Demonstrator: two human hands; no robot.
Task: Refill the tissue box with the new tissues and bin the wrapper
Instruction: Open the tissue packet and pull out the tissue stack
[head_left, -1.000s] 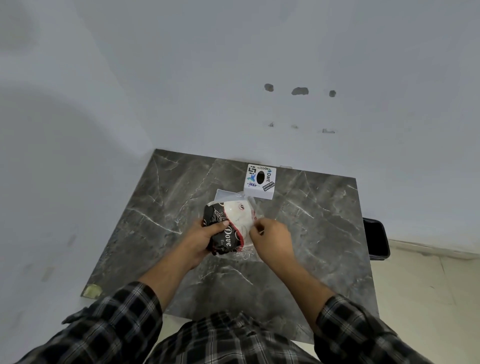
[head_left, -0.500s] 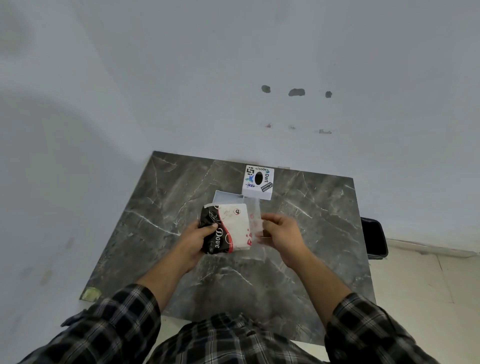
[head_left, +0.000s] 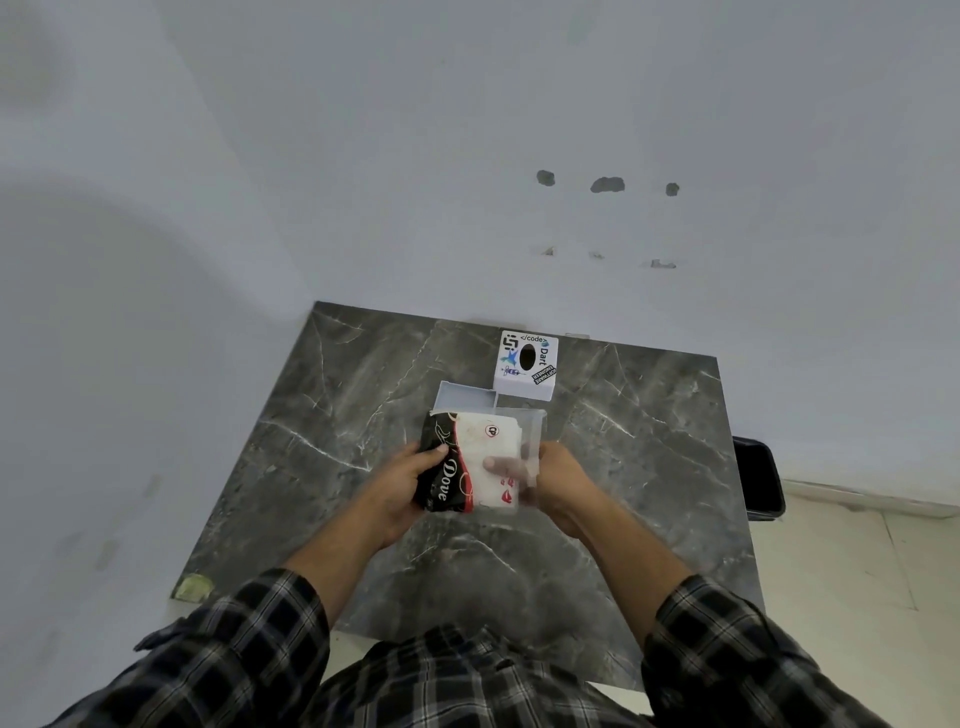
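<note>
A pack of new tissues in a black, red and clear "Dove" wrapper (head_left: 457, 467) is held above the dark marble table (head_left: 649, 467). My left hand (head_left: 402, 480) grips its black left end. My right hand (head_left: 553, 480) has fingers slid inside the open clear right end of the wrapper, against the white tissues (head_left: 485, 441). Behind the pack lies the white tissue box base (head_left: 465, 397), open and shallow. The white box cover (head_left: 527, 364), with stickers and a dark oval slot, stands apart at the table's far edge.
A black bin (head_left: 758, 480) stands on the floor off the table's right edge. The pale wall runs close behind the table and along its left side. A small yellowish patch (head_left: 195, 587) marks the table's near left corner.
The clear right end of the wrapper has been pulled open. My right hand moved out to the right, then came back with fingers inside the opening. The pack now lies flatter.
</note>
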